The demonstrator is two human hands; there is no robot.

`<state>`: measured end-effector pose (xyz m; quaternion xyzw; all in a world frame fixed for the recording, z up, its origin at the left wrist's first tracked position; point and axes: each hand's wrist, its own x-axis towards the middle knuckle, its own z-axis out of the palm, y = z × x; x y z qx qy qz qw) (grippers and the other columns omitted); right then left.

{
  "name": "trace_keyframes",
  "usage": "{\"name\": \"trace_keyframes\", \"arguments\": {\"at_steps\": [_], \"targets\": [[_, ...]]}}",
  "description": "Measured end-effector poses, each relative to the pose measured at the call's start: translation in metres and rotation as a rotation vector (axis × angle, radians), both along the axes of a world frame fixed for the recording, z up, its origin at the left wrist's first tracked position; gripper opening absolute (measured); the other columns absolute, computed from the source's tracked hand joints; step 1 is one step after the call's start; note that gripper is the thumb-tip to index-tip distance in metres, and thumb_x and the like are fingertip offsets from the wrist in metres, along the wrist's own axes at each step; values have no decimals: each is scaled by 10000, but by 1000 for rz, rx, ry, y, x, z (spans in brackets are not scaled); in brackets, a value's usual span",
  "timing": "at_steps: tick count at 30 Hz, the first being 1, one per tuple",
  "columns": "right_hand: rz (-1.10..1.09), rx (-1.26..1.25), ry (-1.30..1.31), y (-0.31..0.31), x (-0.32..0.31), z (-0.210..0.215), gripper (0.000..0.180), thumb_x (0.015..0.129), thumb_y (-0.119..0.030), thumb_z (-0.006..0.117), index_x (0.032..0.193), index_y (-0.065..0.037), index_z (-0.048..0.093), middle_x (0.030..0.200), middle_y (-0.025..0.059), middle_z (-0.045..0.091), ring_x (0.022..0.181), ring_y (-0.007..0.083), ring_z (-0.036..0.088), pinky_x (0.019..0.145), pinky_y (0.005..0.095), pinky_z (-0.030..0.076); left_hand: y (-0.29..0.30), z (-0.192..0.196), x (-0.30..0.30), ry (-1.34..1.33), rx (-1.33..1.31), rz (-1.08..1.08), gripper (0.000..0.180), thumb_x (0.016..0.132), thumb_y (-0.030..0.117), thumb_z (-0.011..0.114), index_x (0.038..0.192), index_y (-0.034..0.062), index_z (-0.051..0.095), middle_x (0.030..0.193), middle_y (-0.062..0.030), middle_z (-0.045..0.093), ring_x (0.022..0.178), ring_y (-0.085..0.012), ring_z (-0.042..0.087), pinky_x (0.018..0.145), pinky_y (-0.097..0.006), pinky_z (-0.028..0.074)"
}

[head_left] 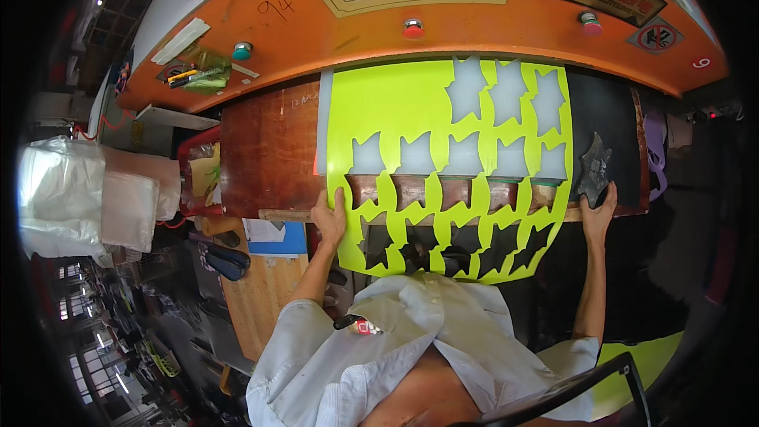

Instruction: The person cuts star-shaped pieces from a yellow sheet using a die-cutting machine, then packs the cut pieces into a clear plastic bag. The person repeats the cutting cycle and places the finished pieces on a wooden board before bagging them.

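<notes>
A yellow-green sheet [387,107] lies over the work table, with rows of spiky-shaped holes cut through it. Its near part hangs over the table's front edge towards my shirt. My left hand [329,215] pinches the sheet's left edge, thumb on top. Right of the sheet, a dark, spiky cutting die [595,168] of much the same outline as the holes rests on a black surface. My right hand [599,209] grips the near end of this die between thumb and fingers. Grey backing shows through the far holes, brown board through the middle ones.
An orange machine beam [348,35] with a red button [413,28] and a green button [242,51] spans the far side. Brown board [269,142] lies left of the sheet. Clear plastic bags [67,194] hang at far left. A blue folder [278,243] sits on a wooden surface below.
</notes>
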<state>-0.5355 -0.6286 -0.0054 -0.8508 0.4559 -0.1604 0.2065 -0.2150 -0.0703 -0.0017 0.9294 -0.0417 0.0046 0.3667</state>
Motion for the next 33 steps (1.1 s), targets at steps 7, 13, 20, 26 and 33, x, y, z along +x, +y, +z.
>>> {"name": "trace_keyframes", "arguments": {"at_steps": [7,13,20,26,33], "targets": [[-88,183,54,-15,36,16,893,833,-318,814,1538,60,417,1516,289,477,1403,436,467,1182,463,375,2,-4,0,-3,-104,-52,324,1024,242,686,850,-13,587,678,-162,585,604,-196,518,613,-392,457],[-99,-129,210,-21,63,-2,794,813,-342,815,1433,78,551,1363,301,610,1329,425,545,1144,451,416,23,-2,-5,138,-204,-148,244,981,161,738,870,-11,607,678,-135,567,624,-161,483,593,-355,441],[-53,156,-227,39,126,71,643,834,-153,830,1371,110,595,1121,155,731,982,182,673,911,316,534,19,2,-2,179,-51,-98,351,998,294,697,816,-1,640,645,-224,547,539,-314,501,566,-456,412],[419,241,-349,253,310,71,634,774,-241,847,1305,26,627,1206,207,675,1109,339,670,991,419,542,25,-6,-11,117,-13,-98,360,962,274,741,764,3,610,668,-225,588,577,-415,570,569,-494,415],[430,47,-321,381,426,32,696,742,-295,850,1274,87,613,1208,257,656,1115,410,605,970,477,511,37,-22,-20,29,-202,-100,257,920,194,784,760,45,648,670,-191,626,586,-395,616,545,-467,452]]}}
